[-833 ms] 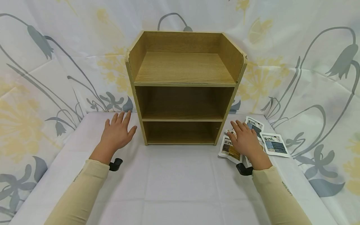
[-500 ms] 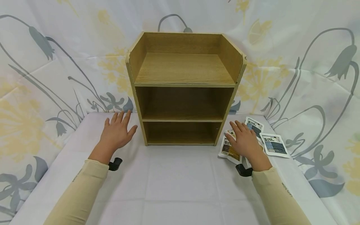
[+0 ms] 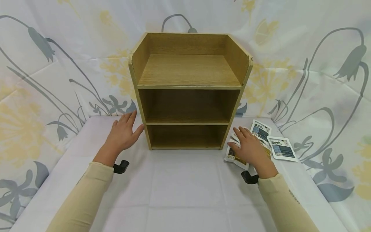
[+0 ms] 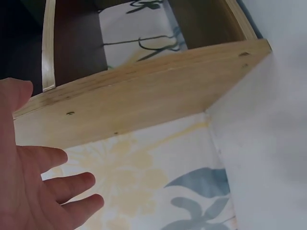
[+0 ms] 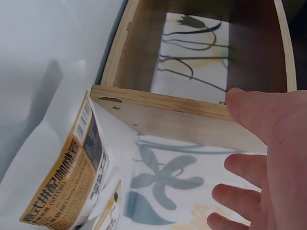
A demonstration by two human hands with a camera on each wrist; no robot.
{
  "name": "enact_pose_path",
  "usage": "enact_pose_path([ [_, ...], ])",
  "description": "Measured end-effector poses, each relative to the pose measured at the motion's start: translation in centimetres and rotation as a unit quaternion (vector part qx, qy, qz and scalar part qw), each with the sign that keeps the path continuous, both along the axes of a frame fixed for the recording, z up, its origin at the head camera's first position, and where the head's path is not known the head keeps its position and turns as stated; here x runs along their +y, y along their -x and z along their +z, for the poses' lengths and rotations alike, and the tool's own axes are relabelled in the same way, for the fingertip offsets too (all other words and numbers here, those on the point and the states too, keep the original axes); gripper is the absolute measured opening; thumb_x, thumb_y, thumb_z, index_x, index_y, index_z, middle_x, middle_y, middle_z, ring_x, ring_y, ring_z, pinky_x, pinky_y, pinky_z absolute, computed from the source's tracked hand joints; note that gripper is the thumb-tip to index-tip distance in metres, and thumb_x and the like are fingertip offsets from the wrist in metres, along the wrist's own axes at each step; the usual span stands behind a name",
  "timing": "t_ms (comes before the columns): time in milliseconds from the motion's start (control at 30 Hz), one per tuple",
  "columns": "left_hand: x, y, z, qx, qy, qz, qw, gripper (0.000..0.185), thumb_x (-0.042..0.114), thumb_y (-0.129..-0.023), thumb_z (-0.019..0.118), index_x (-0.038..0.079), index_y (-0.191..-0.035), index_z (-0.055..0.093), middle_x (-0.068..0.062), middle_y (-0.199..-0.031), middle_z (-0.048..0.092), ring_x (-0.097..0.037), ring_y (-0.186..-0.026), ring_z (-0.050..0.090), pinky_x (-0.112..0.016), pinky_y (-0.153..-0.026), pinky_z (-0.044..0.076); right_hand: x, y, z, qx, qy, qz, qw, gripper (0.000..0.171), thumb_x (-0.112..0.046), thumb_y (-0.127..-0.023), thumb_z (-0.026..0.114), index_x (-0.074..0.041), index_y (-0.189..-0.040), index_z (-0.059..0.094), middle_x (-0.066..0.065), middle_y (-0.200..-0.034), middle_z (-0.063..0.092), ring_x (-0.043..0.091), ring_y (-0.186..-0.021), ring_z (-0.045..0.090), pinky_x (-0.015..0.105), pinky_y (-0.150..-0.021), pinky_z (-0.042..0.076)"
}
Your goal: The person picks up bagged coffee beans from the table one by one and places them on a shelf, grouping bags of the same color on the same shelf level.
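A light wooden shelf unit (image 3: 189,70) with three bare levels stands at the back middle. Beside its left side is my left hand (image 3: 121,135), fingers extended and thumb spread, holding nothing. My right hand (image 3: 251,149) hovers over several flat printed packets to the right of the unit, its fingers loosely spread and partly hiding them. In the left wrist view, the fingers (image 4: 72,187) appear near the unit's side panel (image 4: 124,105). The right wrist view shows a white packet (image 5: 72,177) with an orange-brown label, apart from the extended fingers (image 5: 240,196).
One blue-labelled packet (image 3: 282,149) lies at the right of the pile, and another packet (image 3: 261,129) lies behind it. White cloth (image 3: 185,187) covers the table. A flower-patterned curtain (image 3: 313,80) hangs behind and at both sides.
My left hand has shifted slightly to the right and forward, its thumb nearer the shelf unit. My right hand has moved a little left over the packets. Shelf unit and packets stay put.
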State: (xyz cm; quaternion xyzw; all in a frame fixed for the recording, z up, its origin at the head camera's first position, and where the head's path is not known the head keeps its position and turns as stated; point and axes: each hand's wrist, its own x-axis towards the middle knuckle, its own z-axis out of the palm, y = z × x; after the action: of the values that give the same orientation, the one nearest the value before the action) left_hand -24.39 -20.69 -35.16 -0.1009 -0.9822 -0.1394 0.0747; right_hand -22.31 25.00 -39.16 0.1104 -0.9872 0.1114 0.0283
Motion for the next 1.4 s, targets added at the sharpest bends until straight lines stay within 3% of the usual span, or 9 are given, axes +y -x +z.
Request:
enact_pose_path([
  [233, 0.6, 0.5, 0.1, -0.006, -0.056, -0.005, 0.9984, 0.075, 0.052, -0.102, 0.033, 0.006, -0.156, 0.012, -0.026, -0.156, 0.024, -0.044, -0.143, 0.024, -0.061, -0.115, 0.019, -0.2, -0.4, -0.6, 0.015, 0.009, 0.019, 1.0, 0.072, -0.041, -0.095, 0.056, -0.002, -0.151, 0.031, 0.029, -0.152, 0.029, 0.047, -0.14, 0.027, 0.064, -0.109, 0.028],
  [400, 1.1, 1.2, -0.1, -0.005, -0.086, -0.002, 0.9963, 0.079, 0.057, -0.1, 0.031, 0.004, -0.156, 0.011, -0.026, -0.155, 0.025, -0.046, -0.14, 0.028, -0.058, -0.114, 0.025, -0.2, -0.5, -1.4, -0.002, 0.025, 0.031, 0.999, 0.074, -0.038, -0.093, 0.061, -0.002, -0.15, 0.032, 0.03, -0.15, 0.033, 0.049, -0.136, 0.033, 0.061, -0.106, 0.035],
  [633, 1.8, 1.9, -0.4, -0.01, -0.119, 0.001, 0.9928, 0.082, 0.059, -0.099, 0.031, 0.001, -0.155, 0.014, -0.026, -0.156, 0.025, -0.046, -0.141, 0.028, -0.058, -0.114, 0.026, -0.3, -0.7, -2.3, -0.02, 0.023, 0.037, 0.999, 0.081, -0.038, -0.089, 0.067, -0.001, -0.15, 0.03, 0.031, -0.15, 0.033, 0.05, -0.135, 0.035, 0.06, -0.104, 0.037],
  [833, 2.5, 2.3, -0.7, -0.009, -0.136, -0.003, 0.9907, 0.078, 0.056, -0.101, 0.031, 0.001, -0.154, 0.018, -0.026, -0.152, 0.033, -0.045, -0.137, 0.036, -0.056, -0.111, 0.032, -0.3, -0.8, -2.9, -0.036, 0.035, 0.035, 0.998, 0.086, -0.035, -0.086, 0.072, -0.001, -0.151, 0.028, 0.03, -0.151, 0.03, 0.05, -0.136, 0.033, 0.061, -0.104, 0.036],
  [1000, 3.0, 2.9, -1.1, -0.009, -0.163, -0.007, 0.9865, 0.072, 0.053, -0.101, 0.032, 0.004, -0.153, 0.021, -0.024, -0.15, 0.037, -0.042, -0.134, 0.042, -0.055, -0.109, 0.036, -0.3, -0.8, -3.3, -0.057, 0.032, 0.024, 0.998, 0.089, -0.036, -0.083, 0.075, 0.001, -0.15, 0.029, 0.031, -0.152, 0.029, 0.051, -0.137, 0.03, 0.062, -0.105, 0.035],
  [1400, 3.3, 3.7, -1.6, -0.034, -0.227, 0.008, 0.9733, 0.07, 0.052, -0.101, 0.03, 0.006, -0.154, 0.021, -0.025, -0.146, 0.043, -0.042, -0.13, 0.047, -0.056, -0.106, 0.039, -0.1, -0.5, -4.4, -0.074, 0.011, 0.013, 0.997, 0.087, -0.03, -0.08, 0.078, 0.003, -0.148, 0.034, 0.031, -0.149, 0.033, 0.051, -0.13, 0.041, 0.059, -0.101, 0.041],
])
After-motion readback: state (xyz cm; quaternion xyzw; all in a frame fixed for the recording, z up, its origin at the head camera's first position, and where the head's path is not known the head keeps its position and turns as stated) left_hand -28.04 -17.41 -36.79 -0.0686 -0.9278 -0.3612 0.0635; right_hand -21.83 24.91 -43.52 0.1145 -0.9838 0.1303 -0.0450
